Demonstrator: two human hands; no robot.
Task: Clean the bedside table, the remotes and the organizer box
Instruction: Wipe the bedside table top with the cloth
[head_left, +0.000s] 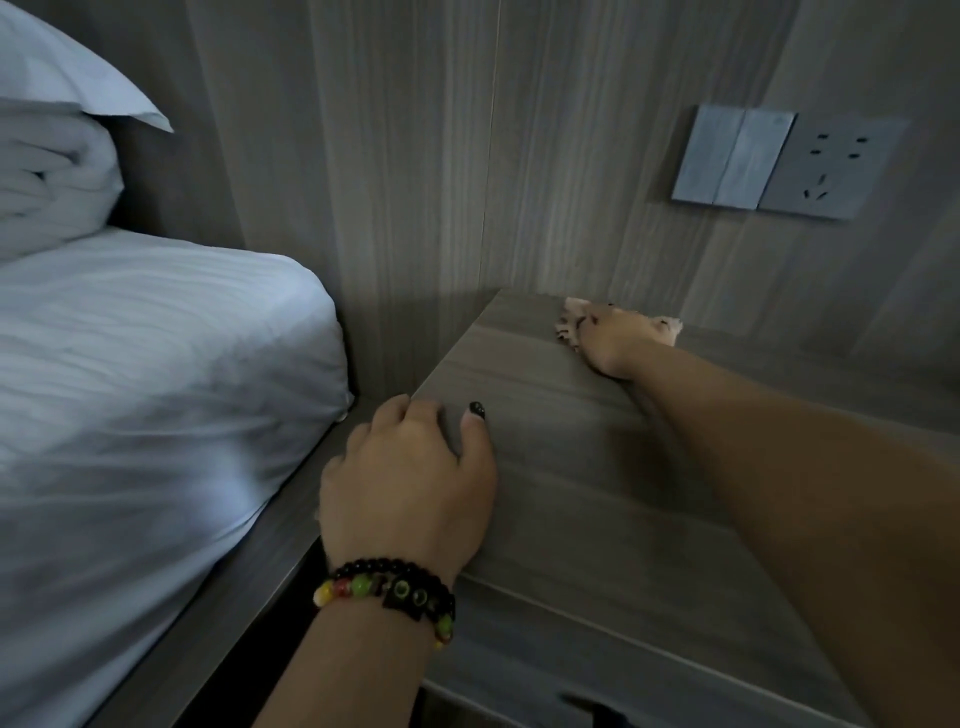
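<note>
Two hands on worktop (571, 467): left hand (410, 478) grips near-left edge, fingers curled over it; right hand (608, 338) presses cloth (571, 322) at back.

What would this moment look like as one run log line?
step: wiping grey wood-grain bedside table | right hand: presses pale patterned cloth at back edge | left hand: grips table's left edge | remotes, organizer box: not in view
</note>
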